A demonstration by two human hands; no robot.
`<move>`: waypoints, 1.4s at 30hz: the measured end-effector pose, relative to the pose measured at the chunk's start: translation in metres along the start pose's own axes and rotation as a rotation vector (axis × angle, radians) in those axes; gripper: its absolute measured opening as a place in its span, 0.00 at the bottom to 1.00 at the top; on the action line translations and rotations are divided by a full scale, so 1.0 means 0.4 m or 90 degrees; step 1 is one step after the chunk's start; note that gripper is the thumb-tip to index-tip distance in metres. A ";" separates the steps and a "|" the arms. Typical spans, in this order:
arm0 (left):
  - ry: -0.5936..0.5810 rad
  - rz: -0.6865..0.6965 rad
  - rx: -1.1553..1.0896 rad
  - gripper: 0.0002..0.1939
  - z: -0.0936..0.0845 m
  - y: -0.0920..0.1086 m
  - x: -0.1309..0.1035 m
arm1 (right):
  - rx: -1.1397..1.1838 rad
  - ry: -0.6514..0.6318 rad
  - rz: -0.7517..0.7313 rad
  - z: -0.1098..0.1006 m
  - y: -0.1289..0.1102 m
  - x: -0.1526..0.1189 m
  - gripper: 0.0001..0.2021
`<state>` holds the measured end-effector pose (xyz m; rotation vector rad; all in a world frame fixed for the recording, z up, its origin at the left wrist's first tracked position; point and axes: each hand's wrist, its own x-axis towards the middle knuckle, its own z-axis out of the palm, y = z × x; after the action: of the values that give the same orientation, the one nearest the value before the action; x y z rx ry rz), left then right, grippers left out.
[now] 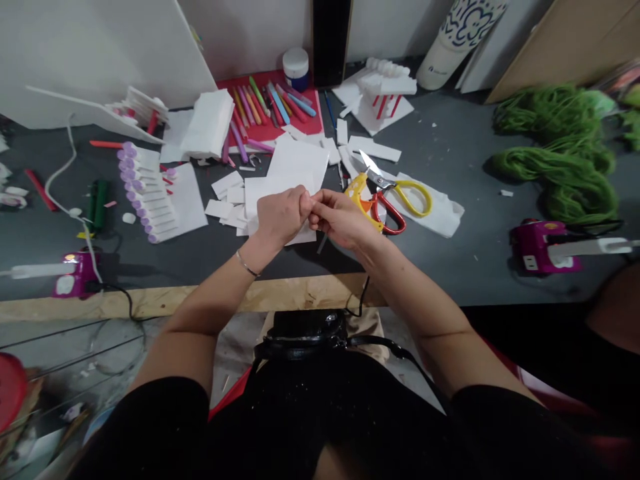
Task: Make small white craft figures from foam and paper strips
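Note:
My left hand [283,215] and my right hand [336,217] meet over white sheets [299,160] near the table's front edge. Both have their fingers closed in a pinch, and whatever lies between them is too small or hidden to make out. Just beyond my right hand is a yellow glue gun [357,191], partly covered by scissors [397,190] with one yellow and one red handle, blades apart. Small white cut pieces [231,195] lie left of the sheets. A white foam model [386,93] with red strips stands behind.
Markers [270,100] lie on a red sheet at the back, beside a white jar [295,65]. Purple-tipped white sticks [143,193] are at left. Green yarn [560,153] and a purple power strip [543,247] are at right. A tall bottle [453,47] stands behind.

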<state>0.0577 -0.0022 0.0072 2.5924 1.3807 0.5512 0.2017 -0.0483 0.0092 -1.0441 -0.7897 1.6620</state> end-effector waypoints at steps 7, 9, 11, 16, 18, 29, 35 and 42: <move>0.063 -0.091 -0.055 0.27 -0.077 -0.047 -0.012 | -0.196 0.063 -0.151 -0.063 -0.057 0.027 0.14; 0.055 -0.092 -0.051 0.24 -0.078 -0.080 -0.033 | -0.261 0.098 -0.166 -0.093 -0.060 0.044 0.10; 0.015 -0.056 -0.054 0.21 -0.066 -0.109 -0.059 | -0.328 0.122 -0.175 -0.121 -0.056 0.065 0.08; -0.062 0.033 -0.078 0.18 -0.026 -0.142 -0.109 | -0.521 0.148 -0.234 -0.164 -0.036 0.114 0.07; -0.095 0.040 -0.078 0.18 -0.019 -0.139 -0.115 | -0.617 0.148 -0.257 -0.173 -0.030 0.128 0.07; -0.146 -0.019 -0.111 0.07 -0.008 -0.108 -0.093 | -0.913 0.156 -0.321 -0.185 -0.020 0.158 0.08; -0.003 -0.175 -0.428 0.08 -0.022 -0.081 -0.100 | -0.744 0.158 -0.359 -0.101 -0.051 0.057 0.06; 0.109 -0.219 -0.621 0.08 0.014 -0.028 -0.104 | -0.249 -0.073 -0.140 0.011 0.002 -0.039 0.14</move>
<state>0.0302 -0.0303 -0.0116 1.5305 1.1356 1.0627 0.1999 -0.0636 0.0145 -1.0858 -1.2954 1.4197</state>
